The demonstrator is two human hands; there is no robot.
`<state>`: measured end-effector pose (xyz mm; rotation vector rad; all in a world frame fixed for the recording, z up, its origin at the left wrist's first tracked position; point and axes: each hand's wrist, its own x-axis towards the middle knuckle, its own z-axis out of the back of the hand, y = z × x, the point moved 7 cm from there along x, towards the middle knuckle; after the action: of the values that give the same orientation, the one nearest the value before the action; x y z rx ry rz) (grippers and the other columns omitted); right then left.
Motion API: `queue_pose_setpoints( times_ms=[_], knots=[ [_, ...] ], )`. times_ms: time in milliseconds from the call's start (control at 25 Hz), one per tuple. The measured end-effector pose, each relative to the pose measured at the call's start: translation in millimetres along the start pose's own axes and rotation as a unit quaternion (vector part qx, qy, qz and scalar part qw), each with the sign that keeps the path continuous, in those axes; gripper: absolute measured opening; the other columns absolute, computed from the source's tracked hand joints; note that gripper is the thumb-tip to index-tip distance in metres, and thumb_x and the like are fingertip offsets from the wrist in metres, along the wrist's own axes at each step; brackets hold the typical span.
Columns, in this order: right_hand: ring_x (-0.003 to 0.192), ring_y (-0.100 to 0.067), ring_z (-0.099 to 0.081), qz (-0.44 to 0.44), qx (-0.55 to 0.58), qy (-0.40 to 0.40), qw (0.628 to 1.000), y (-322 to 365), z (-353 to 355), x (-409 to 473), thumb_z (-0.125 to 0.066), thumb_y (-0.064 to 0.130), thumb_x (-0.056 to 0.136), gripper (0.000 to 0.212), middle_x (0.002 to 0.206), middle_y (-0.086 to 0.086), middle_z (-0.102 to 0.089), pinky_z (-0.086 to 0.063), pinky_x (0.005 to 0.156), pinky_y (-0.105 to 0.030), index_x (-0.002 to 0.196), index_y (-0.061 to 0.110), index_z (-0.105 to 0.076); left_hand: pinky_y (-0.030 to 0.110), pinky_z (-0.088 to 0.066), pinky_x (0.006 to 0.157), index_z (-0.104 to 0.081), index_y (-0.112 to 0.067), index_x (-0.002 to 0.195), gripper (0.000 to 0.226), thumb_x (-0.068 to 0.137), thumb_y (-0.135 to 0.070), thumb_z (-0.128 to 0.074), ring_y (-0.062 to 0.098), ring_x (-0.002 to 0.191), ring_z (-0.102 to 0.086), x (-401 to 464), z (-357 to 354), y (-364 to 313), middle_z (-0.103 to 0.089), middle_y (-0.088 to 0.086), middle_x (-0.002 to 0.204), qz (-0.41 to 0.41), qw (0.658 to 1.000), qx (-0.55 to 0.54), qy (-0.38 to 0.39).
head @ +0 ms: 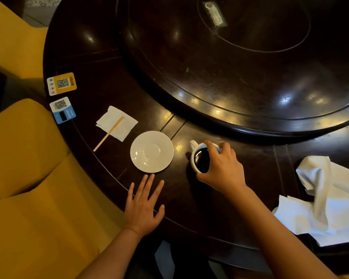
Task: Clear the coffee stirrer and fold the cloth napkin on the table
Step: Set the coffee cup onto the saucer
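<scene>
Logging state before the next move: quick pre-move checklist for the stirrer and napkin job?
1. Coffee stirrer reachable, uncovered: ok, lies across the small paper napkin, one end on the table.
2. Left hand free: ok, flat on the table edge, fingers straight.
3. Right hand free: not ok, grips the coffee cup from above.
4. Cup on saucer: not ok, cup is beside it.
5. Cloth napkin folded: not ok, crumpled at right.
6. Cup contents steady: cannot tell.
</scene>
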<state>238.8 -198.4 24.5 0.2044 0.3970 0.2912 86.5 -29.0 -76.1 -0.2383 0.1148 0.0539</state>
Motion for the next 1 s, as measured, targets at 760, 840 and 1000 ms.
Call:
queue_pose_setpoints(
  times_ms=[760, 840, 1000],
  knots=[
    [0.117, -0.030, -0.038, 0.206, -0.050, -0.001, 0.977, 144, -22, 49, -0.077, 0.042, 0.065, 0.093, 0.133, -0.015, -0.033, -0.050, 0.071, -0.034, 0.138, 0.023, -0.024, 0.052, -0.012, 0.109, -0.023, -0.027, 0.147, 0.073, 0.080, -0.049, -0.042, 0.025, 0.141, -0.017, 0, -6, 1, -0.025, 0.011, 0.153, 0.004, 1.000, -0.003, 0.001],
    [0.117, -0.030, -0.038, 0.203, -0.055, 0.005, 0.978, 145, -25, 52, -0.077, 0.041, 0.066, 0.093, 0.134, -0.015, -0.033, -0.050, 0.073, -0.034, 0.139, 0.023, -0.023, 0.052, -0.012, 0.109, -0.023, -0.027, 0.146, 0.073, 0.080, -0.049, -0.043, 0.025, 0.141, -0.017, 0, -5, 1, -0.027, 0.011, 0.152, 0.004, 1.000, -0.001, 0.003],
    [0.119, -0.031, -0.036, 0.195, -0.062, 0.022, 0.979, 144, -31, 56, -0.076, 0.044, 0.067, 0.093, 0.135, -0.015, -0.032, -0.049, 0.076, -0.034, 0.140, 0.023, -0.022, 0.050, -0.007, 0.111, -0.023, -0.027, 0.146, 0.074, 0.079, -0.050, -0.044, 0.024, 0.141, -0.016, 0, -6, 1, -0.027, 0.011, 0.152, 0.006, 1.000, -0.001, 0.003]
  ],
)
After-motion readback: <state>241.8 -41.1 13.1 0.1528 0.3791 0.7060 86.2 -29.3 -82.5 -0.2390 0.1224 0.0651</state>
